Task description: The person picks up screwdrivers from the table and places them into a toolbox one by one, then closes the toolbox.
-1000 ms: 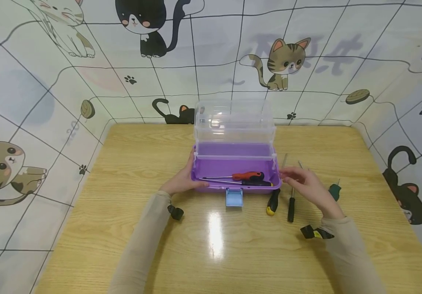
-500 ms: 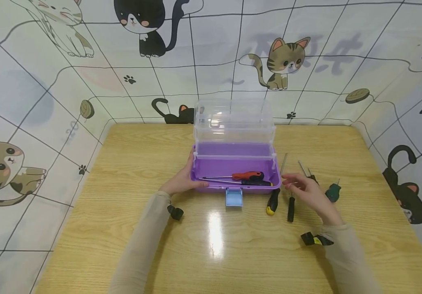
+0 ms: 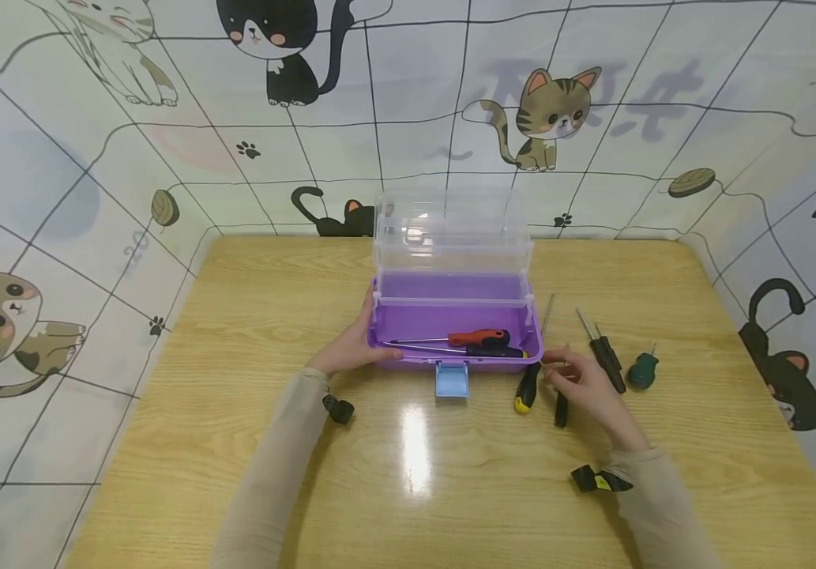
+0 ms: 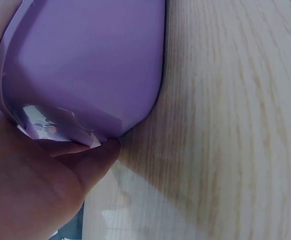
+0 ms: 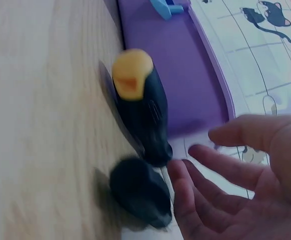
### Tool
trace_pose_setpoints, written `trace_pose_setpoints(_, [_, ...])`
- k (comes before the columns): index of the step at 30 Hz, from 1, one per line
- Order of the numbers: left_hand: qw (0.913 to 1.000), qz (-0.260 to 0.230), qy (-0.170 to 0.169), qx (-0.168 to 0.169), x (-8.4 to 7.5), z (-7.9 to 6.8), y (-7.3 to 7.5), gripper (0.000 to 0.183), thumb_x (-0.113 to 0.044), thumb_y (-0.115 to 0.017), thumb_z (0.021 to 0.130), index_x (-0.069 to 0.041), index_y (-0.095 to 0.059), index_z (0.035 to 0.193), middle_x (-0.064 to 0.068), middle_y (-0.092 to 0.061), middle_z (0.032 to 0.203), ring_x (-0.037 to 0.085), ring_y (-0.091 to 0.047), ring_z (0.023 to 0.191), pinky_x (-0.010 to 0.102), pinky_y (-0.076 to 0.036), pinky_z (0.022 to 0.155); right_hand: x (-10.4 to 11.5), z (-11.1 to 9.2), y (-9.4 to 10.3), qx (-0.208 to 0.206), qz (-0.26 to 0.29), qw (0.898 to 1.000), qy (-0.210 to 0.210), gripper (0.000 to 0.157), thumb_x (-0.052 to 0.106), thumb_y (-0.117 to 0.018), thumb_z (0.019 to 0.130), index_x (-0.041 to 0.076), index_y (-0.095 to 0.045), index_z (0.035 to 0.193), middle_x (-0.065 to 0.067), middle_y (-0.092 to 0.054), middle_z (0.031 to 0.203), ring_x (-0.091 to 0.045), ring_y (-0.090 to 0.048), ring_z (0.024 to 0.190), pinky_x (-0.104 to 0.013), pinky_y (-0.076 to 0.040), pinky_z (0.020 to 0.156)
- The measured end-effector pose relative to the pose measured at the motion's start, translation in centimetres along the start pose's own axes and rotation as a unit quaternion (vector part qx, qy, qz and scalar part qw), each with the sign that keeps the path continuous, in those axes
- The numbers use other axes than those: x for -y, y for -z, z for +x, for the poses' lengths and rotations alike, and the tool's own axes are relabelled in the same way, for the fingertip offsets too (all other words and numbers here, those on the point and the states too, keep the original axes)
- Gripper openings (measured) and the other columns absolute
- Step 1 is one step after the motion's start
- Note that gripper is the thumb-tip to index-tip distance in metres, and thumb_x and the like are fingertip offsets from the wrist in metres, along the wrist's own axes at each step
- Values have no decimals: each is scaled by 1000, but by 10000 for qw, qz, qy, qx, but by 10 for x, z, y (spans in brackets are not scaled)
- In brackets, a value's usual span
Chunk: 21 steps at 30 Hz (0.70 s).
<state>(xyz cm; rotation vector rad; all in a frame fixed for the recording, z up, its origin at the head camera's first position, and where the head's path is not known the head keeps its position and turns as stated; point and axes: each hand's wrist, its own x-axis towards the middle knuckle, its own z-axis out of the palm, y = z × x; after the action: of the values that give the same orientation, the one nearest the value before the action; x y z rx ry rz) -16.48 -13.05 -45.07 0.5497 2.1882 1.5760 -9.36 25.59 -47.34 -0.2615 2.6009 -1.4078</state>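
Observation:
My left hand (image 3: 347, 348) holds a purple toolbox (image 3: 443, 316) at its left end, thumb over the front rim. The left wrist view shows its fingers against the box wall (image 4: 95, 60). Two screwdrivers lie inside the box: a red-handled one (image 3: 476, 338) and a black-handled one (image 3: 496, 352). My right hand (image 3: 588, 387) hovers just right of the box, fingers loosely bent, holding nothing visible. Close to its fingertips in the right wrist view are a black screwdriver with a yellow end (image 5: 153, 110) and a plain black screwdriver (image 5: 140, 192). The hand partly hides the latter in the head view.
The box's clear lid (image 3: 453, 229) stands raised at the back, and a blue latch (image 3: 452, 381) hangs at the front. Two dark-handled screwdrivers (image 3: 607, 359) and a stubby green screwdriver (image 3: 642, 370) lie right of the hand. A cat-print wall covering (image 3: 408, 118) surrounds the wooden table (image 3: 272, 292).
My right hand has drawn slightly back toward me and away from the box's right side, uncovering the two dark-handled screwdrivers. My left hand stays on the box.

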Motion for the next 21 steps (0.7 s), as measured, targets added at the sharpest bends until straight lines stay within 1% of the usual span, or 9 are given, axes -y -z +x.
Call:
trace_pose_setpoints(5, [10000, -62, 21, -20, 2, 1, 0, 124, -15, -79, 67, -37, 22, 136, -1, 11, 148, 22, -10, 132, 42, -14, 104, 0, -1, -8, -364, -127, 9992, -89, 30, 6, -58, 85, -1, -55, 114, -21, -58, 106, -31, -58, 86, -29, -49, 64])
trace_pose_setpoints(9, [9999, -129, 30, -23, 1, 1, 0, 124, -15, -79, 66, -38, 21, 136, -1, 10, 148, 23, -11, 131, 42, -15, 104, 1, 0, -11, -501, -460, 9976, -105, 32, 10, -61, 83, -1, -56, 113, -19, -59, 105, -29, -58, 86, -37, -49, 69])
trace_pose_setpoints(13, [10000, -49, 56, -31, 0, 0, 0, 124, -16, -79, 67, -38, 22, 135, 1, 10, 148, 26, -13, 131, 42, -16, 103, 1, 1, -16, -526, -676, 9963, -56, 34, 12, -64, 81, -2, -56, 111, -18, -57, 102, -27, -58, 85, -41, -47, 74])
trace_pose_setpoints(17, [10000, 11, 78, -27, -1, 0, -1, 123, -17, -79, 67, -37, 22, 135, 1, 10, 148, 26, -14, 131, 42, -17, 103, 2, 1, -18, -543, -838, 9950, -47, 34, 11, -65, 79, -2, -57, 109, -17, -56, 98, -26, -57, 82, -41, -48, 71])
trace_pose_setpoints(19, [10000, 20, 55, -26, -1, 0, -1, 123, -16, -78, 68, -37, 22, 136, 2, 10, 148, 27, -14, 131, 43, -17, 103, 3, 1, -19, -532, -885, 9947, -14, 37, 12, -67, 78, -3, -56, 110, -17, -55, 97, -27, -57, 81, -41, -48, 70])
trace_pose_setpoints(21, [10000, -7, 28, -34, -1, 0, -1, 123, -16, -78, 68, -36, 22, 136, 2, 9, 148, 28, -14, 131, 44, -16, 103, 5, 1, -19, -474, -1009, 9938, 47, 41, 16, -68, 78, -4, -55, 112, -18, -56, 97, -28, -56, 81, -42, -47, 70])
